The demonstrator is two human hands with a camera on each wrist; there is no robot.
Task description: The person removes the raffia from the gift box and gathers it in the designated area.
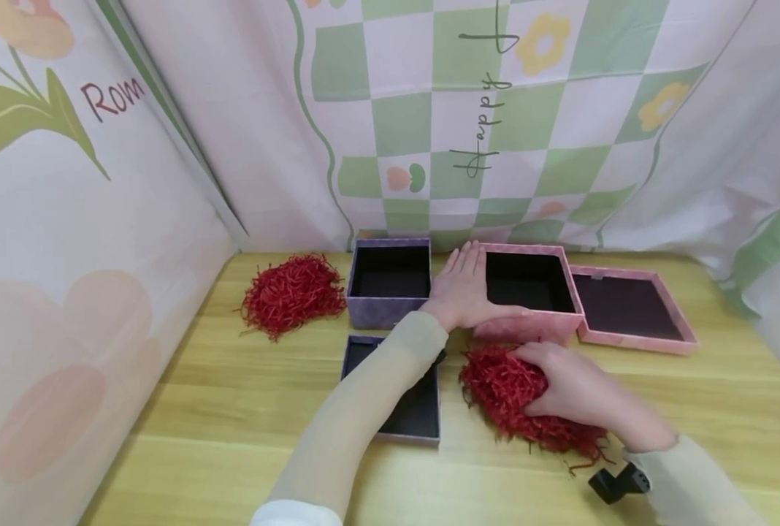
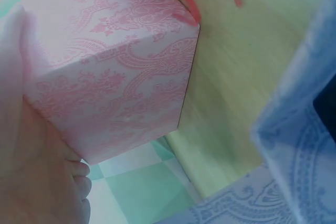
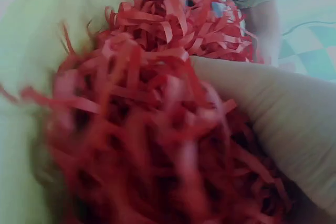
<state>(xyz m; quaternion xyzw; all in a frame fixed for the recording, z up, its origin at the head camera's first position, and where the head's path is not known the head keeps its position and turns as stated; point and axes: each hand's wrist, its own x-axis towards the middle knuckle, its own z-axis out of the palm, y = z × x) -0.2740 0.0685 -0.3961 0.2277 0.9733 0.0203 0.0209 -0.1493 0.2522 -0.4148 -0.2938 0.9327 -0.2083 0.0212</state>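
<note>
A pink patterned box [image 1: 528, 326] with a black inside stands lidless at the back of the table. My left hand [image 1: 462, 288] lies against its left side, fingers straight and thumb along the front edge. In the left wrist view, the same hand [image 2: 37, 166] touches the pink box wall [image 2: 113, 98]. In front of the box, my right hand [image 1: 570, 383] grips a heap of red shredded paper [image 1: 505, 391], its fingers partly buried. Red strands [image 3: 152, 124] fill much of the right wrist view, with the thumb [image 3: 231, 80] pressed into them.
Left of the pink box stands a purple box [image 1: 390, 313], its dark lid [image 1: 416, 409] lying in front, partly under my left forearm. Another red shredded paper pile [image 1: 294, 292] lies at the left. The pink lid [image 1: 629, 307] is at the right. A patterned curtain [image 1: 403, 124] hangs behind.
</note>
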